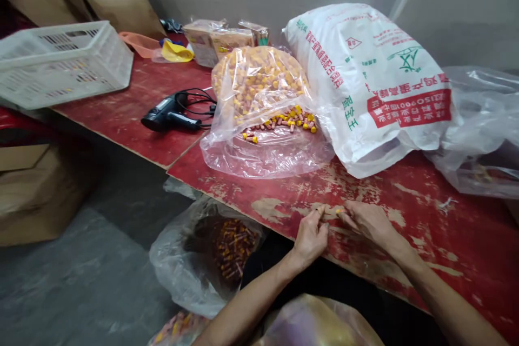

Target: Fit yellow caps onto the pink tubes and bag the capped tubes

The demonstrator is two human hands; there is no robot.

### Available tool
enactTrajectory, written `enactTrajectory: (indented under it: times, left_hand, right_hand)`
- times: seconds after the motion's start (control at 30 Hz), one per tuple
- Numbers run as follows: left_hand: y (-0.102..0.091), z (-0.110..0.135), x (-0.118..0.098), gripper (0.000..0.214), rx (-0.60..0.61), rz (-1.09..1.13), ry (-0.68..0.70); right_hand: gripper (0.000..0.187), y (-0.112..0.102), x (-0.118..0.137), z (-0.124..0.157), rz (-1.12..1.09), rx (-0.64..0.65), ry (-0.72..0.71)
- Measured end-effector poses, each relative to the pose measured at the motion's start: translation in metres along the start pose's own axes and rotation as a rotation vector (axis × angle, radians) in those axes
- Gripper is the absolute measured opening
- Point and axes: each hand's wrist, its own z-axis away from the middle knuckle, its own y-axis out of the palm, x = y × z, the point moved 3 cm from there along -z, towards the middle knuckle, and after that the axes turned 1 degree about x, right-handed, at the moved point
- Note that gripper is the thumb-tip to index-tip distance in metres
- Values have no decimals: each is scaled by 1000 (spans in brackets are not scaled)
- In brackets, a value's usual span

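My left hand [311, 235] is over the near edge of the worn red table, its fingers pinched together; whatever is between them is too small to make out. To its right, my right hand [370, 221] is closed with a small yellow-capped piece [339, 211] at its fingertips. The two hands are close together but apart. Beyond them, a clear plastic bag [263, 157] lies open toward me, full of small pink pieces with yellow caps [292, 119], some loose near its mouth.
A big white printed sack [373, 81] leans behind the table's right side. A black heat gun [170, 113] with its cord lies left of the clear bag. A white plastic crate [68, 65] stands far left. Below the edge hangs another bag [174, 265] of capped pieces.
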Motion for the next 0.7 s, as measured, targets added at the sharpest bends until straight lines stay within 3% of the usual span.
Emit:
enactTrajectory:
  times: [0.1, 0.2, 0.33, 0.43, 0.53, 0.57, 0.7]
  left_hand:
    - [-12, -1, -4, 41, -77, -58, 2]
    - [-32, -15, -14, 32, -140, -131, 73]
    - [-86, -71, -25, 25, -343, -348, 222]
    - [-142, -128, -29, 27, -453, -702, 199]
    - [-185, -175, -29, 29, -313, -1126, 81]
    - [-195, -186, -30, 29, -281, -1153, 87]
    - [-214, -215, -23, 26, -44, -1357, 71]
  right_hand:
    - [19, 6, -8, -9, 176, 73, 22]
    - [19, 16, -12, -10, 176, 33, -23]
    - [28, 17, -22, -7, -20, -37, -132]
    - [30, 15, -26, -8, -198, -163, -119]
    - [30, 17, -17, -10, -190, -390, -71]
    - [29, 19, -14, -11, -157, -442, -69]
    - [26, 15, -25, -23, -96, -601, -43]
